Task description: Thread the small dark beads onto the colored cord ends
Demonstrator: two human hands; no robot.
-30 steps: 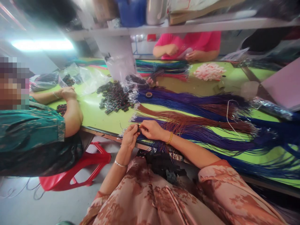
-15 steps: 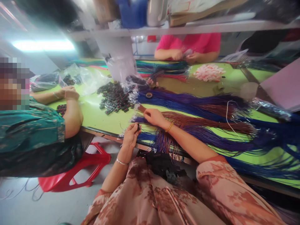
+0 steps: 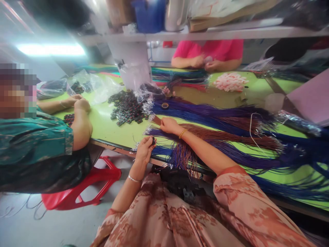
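Observation:
Between the thumb and fingers of my left hand [image 3: 144, 149] is a small black connector housing [image 3: 153, 141], held over the table's front edge. My right hand [image 3: 169, 125] has its fingers closed at the brown wires [image 3: 200, 131], close to their silvery terminal ends; how many wires it grips is too small to see. Blue and purple wires [image 3: 231, 151] lie alongside the brown ones. On my lap rests a heap of black connector housings [image 3: 186, 192], with blue and brown wires hanging over the table edge above it.
A pile of black housings [image 3: 127, 108] lies on the green tabletop [image 3: 120, 137], near a tape roll [image 3: 165, 106]. A co-worker in a teal sleeve [image 3: 38, 137] sits at left, above a red stool [image 3: 77, 192]. Another person in pink [image 3: 208, 53] works opposite, beside pale pink pieces [image 3: 230, 81].
My right hand has left the housing beside my left hand and moved up and right onto the brown wires. My left hand keeps the black housing, nearly in place.

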